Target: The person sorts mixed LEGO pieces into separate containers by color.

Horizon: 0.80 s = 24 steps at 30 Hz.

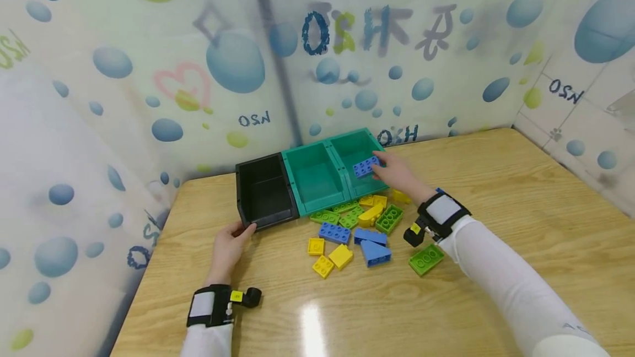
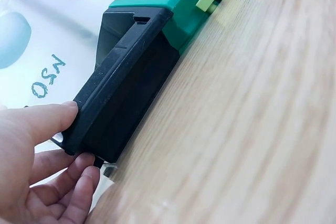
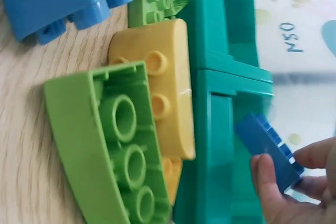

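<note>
In the head view my right hand (image 1: 398, 172) pinches a blue toy building brick (image 1: 364, 168) by its right end, over the right green bin (image 1: 353, 145). The right wrist view shows the thumb on one side of this studded brick and fingers on the other. My left hand (image 1: 230, 248) grips the near left corner of the black bin (image 1: 270, 219). In the left wrist view the thumb (image 2: 50, 121) lies on the bin's rim and the other fingers curl below the corner. A second green bin (image 1: 310, 178) stands between the black one and the right one.
In front of the bins lie loose bricks: several green, including one green brick (image 1: 426, 259) by the right wrist, yellow ones such as a square brick (image 1: 341, 257), and blue ones such as a sloped brick (image 1: 375, 253). A patterned curtain (image 1: 223, 125) hangs behind the wooden table (image 1: 278, 302).
</note>
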Motion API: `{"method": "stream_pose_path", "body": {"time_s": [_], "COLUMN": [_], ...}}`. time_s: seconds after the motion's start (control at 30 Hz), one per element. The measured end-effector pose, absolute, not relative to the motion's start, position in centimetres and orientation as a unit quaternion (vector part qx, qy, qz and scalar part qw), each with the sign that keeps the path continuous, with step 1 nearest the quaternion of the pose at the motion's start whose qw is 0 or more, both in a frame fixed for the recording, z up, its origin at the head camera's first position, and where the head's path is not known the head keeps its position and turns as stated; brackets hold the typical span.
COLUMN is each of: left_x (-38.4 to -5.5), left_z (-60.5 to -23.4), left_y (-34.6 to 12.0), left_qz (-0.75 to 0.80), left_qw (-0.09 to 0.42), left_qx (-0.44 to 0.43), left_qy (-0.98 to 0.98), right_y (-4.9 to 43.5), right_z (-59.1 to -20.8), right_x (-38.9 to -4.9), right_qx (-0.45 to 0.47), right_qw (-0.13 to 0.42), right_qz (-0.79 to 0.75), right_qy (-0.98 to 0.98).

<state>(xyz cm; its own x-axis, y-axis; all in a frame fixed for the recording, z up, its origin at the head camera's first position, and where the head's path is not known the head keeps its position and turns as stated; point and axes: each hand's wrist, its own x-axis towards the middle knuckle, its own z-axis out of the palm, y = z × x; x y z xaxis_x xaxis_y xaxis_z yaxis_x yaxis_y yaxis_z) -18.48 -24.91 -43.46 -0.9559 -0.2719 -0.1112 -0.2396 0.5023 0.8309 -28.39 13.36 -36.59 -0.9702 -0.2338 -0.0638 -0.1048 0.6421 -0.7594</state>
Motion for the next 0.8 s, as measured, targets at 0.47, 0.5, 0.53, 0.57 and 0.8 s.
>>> {"method": "stream_pose_path", "body": {"time_s": [0.47,0.5,0.53,0.57,0.8], "left_x": [-18.9,-18.9,-18.9,-18.9,-18.7], "left_z": [-43.5,-43.5,-43.6,-43.6,-43.5], "left_y": [-25.0,-25.0,-25.0,-25.0,-25.0], "left_qz": [-0.475,-0.472,-0.47,-0.47,-0.476], "left_qw": [0.018,0.018,0.019,0.018,0.007], "left_qx": [0.141,0.142,0.142,0.144,0.152], "left_qy": [-0.868,-0.87,-0.871,-0.871,-0.866], "right_y": [10.6,10.5,10.5,10.4,10.2], "right_z": [-37.9,-38.0,-38.0,-38.0,-38.3], "right_x": [-30.6,-30.6,-30.7,-30.7,-31.0], "right_qx": [-0.075,-0.069,-0.068,-0.067,-0.066], "right_qw": [0.081,0.084,0.082,0.078,0.086], "right_qz": [-0.339,-0.34,-0.333,-0.328,-0.299], "right_qy": [0.934,0.934,0.937,0.939,0.948]}}
